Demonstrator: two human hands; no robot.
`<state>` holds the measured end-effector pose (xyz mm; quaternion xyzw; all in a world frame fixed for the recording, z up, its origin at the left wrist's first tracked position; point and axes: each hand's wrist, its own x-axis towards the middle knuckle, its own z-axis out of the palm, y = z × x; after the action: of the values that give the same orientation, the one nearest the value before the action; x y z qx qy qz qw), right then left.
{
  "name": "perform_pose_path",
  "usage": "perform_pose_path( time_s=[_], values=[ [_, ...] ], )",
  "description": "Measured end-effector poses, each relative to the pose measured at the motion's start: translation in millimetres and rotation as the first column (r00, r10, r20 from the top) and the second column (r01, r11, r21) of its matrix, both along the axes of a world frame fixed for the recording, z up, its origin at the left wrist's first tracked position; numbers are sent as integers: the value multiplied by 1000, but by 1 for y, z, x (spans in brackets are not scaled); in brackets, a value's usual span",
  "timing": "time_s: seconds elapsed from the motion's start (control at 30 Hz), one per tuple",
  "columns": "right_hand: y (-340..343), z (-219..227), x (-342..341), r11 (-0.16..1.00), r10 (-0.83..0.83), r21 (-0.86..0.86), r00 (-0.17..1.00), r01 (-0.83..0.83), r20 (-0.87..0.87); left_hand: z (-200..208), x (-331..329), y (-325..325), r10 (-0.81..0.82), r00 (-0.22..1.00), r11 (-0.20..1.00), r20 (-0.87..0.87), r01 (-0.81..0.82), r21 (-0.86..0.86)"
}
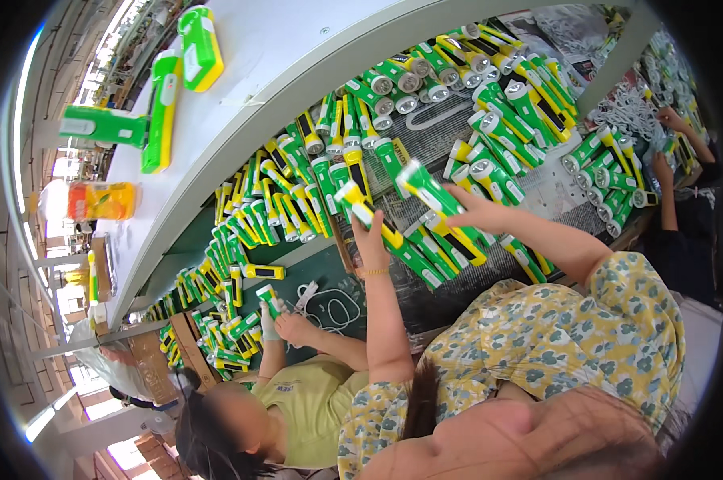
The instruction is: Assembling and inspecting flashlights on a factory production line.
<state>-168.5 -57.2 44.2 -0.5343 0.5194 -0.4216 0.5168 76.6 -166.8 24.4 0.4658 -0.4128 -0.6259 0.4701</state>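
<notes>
My left hand (370, 242), with a bracelet at the wrist, is closed around a yellow and green flashlight (364, 210). To its right, my right hand (480, 211) grips a green flashlight (427, 188) with a white head. Both flashlights are raised over the bench and lie nearly parallel, a small gap between them. Just below my right hand is a yellow and black flashlight (456, 238); I cannot tell whether the hand touches it. Several green and yellow flashlights (501, 120) lie in rows beyond my hands.
A white shelf (257, 64) curves overhead, bearing several flashlights and an orange drink bottle (101, 201). At left, a co-worker's hands (293, 326) hold a flashlight beside a white cable (337, 308). Another person's hand (672, 120) reaches near a heap of white cords (629, 112).
</notes>
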Motion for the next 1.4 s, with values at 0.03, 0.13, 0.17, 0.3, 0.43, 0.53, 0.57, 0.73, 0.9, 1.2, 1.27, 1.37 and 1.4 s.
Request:
perform_pose_path(
  time_s=[0.03, 0.13, 0.17, 0.3, 0.43, 0.53, 0.57, 0.73, 0.9, 1.2, 1.27, 1.37, 1.4],
  values=[
    [18, 5, 2, 1000, 5, -12, 1000, -5, 1, 17, -1, 20, 50, 998, 995, -41, -47, 85],
    [58, 4, 5, 892, -146, 412, 744, -186, 652, 0, 28, 68, -62, 953, 948, -298, 149, 280],
    [66, -12, 0, 860, -153, 444, 706, -249, 692, 0, 25, 82, -38, 873, 910, -487, 232, 344],
    [85, -3, 7, 837, -270, 494, 608, -236, 747, 26, 5, 140, 7, 764, 888, -646, 292, 355],
    [83, 1, 5, 882, -167, 395, 611, -259, 774, 15, 11, 160, -48, 712, 872, -700, 372, 318],
    [96, 32, 18, 924, -150, 333, 621, -189, 769, 26, 11, 177, -76, 733, 867, -676, 383, 319],
    [91, 23, 17, 918, -99, 315, 632, -239, 768, 31, 5, 179, -96, 753, 882, -651, 367, 295],
    [91, 21, 27, 869, -142, 443, 744, -223, 653, 40, -4, 195, -117, 834, 888, -539, 331, 319],
    [100, 16, 33, 885, -172, 427, 722, -186, 670, 28, -10, 203, -66, 921, 890, -383, 228, 395],
    [115, -6, 34, 868, -188, 439, 668, -229, 720, 29, -15, 214, -108, 804, 860, -585, 371, 351],
    [117, -4, 35, 874, -190, 425, 639, -237, 746, 29, -17, 220, -82, 820, 876, -567, 330, 351],
    [117, 4, 32, 839, -258, 467, 551, -278, 793, 32, -23, 220, -79, 846, 882, -527, 305, 358],
    [118, 4, 30, 837, -259, 471, 556, -280, 790, 32, -24, 220, -74, 844, 882, -531, 303, 360]
  ],
)
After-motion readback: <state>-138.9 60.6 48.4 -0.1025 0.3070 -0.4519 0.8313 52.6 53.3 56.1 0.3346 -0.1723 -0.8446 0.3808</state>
